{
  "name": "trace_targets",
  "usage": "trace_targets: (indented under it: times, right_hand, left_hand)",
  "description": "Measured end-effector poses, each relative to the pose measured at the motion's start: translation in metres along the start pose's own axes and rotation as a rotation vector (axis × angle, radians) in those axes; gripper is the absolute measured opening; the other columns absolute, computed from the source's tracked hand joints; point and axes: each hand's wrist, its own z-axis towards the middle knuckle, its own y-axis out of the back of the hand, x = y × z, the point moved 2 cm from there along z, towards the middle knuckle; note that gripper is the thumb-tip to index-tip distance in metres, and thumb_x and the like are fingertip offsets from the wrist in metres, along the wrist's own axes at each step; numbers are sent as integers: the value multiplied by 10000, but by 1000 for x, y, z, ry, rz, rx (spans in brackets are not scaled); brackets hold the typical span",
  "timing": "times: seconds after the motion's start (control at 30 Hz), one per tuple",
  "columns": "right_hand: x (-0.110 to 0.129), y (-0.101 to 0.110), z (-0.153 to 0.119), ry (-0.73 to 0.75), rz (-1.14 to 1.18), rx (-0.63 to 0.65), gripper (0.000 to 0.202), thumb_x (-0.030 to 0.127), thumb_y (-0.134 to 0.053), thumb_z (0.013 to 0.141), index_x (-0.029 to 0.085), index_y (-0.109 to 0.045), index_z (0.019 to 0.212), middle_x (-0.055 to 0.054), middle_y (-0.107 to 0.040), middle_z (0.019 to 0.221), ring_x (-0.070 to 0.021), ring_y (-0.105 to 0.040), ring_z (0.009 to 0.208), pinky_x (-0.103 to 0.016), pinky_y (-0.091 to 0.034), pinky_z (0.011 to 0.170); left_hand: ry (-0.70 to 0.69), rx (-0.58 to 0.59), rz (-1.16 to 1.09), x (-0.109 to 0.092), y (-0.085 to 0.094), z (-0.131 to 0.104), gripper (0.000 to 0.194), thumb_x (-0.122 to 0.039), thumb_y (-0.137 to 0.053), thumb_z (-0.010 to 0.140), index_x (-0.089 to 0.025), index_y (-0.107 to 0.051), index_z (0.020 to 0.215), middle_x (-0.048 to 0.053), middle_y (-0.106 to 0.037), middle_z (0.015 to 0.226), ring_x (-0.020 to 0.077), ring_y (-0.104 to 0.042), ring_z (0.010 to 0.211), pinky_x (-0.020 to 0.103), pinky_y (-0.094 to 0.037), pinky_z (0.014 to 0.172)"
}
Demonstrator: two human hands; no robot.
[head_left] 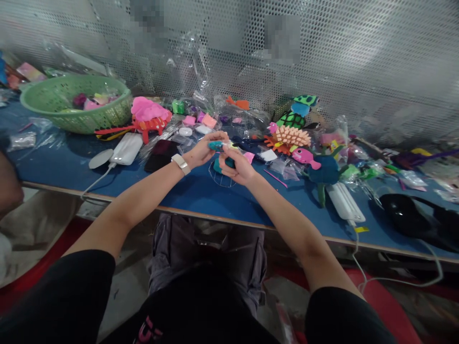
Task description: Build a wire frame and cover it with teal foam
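Note:
My left hand (203, 152), with a pale band on its wrist, is closed on a small teal packet of what looks like modelling clay (215, 145) above the table. The curled fingers of my right hand (239, 166) pinch the packet's right end, where clear wrapping and a pale yellow bit show. Below my hands lies a teal lump (217, 166), partly hidden by the right fingers, on a round outline of thin pale lines (223, 183). To the right of my right hand rest a pink piece (248, 156) and a thin purple stick (275, 178).
A green basket (77, 125) stands at left behind a white power bank (127, 148). Coloured clay animals, including a pink fish (305, 157), and clear wrappers line the back. Another power bank (344, 202) and a black headset (405, 215) lie right. Someone's arm (9, 181) shows at far left.

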Motion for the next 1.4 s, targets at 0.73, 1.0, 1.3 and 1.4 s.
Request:
trace_targets:
  times: [0.73, 1.0, 1.3, 1.4]
  right_hand:
    - [3, 6, -7, 48, 108, -70, 193, 378, -647, 1230, 266, -595, 1081, 146, -573, 634, -45, -144, 386, -214, -108, 389]
    - [1, 11, -7, 111, 29, 54, 277, 465, -812, 1115, 229, -668, 1089, 122, -638, 603, -41, -172, 370, -224, -119, 383]
    - [7, 12, -11, 45, -65, 190, 509, 644, -933, 979, 237, -627, 1006, 117, -647, 554, -37, -175, 339, -224, -112, 349]
    - [11, 13, -13, 12, -146, 213, 522, 659, -928, 977, 223, -645, 1021, 85, -690, 554, -37, -214, 319, -222, -121, 339]
  left_hand:
    - [-163, -46, 211, -1, 9, -2, 646, -837, -986, 818, -253, -734, 934, -5, -634, 773, 177, -602, 739, 331, -496, 712]
    - [-192, 4, 234, -5, 3, -6, 628, -810, -997, 825, -245, -737, 915, -18, -601, 776, 144, -507, 698, 306, -423, 677]
    - [-199, 99, 259, -11, -3, -9, 654, -830, -946, 881, -226, -694, 865, -12, -564, 803, 131, -450, 679, 318, -366, 657]
    - [-190, 117, 300, -11, -1, -8, 664, -842, -948, 870, -228, -695, 852, -4, -569, 799, 142, -460, 685, 328, -373, 667]
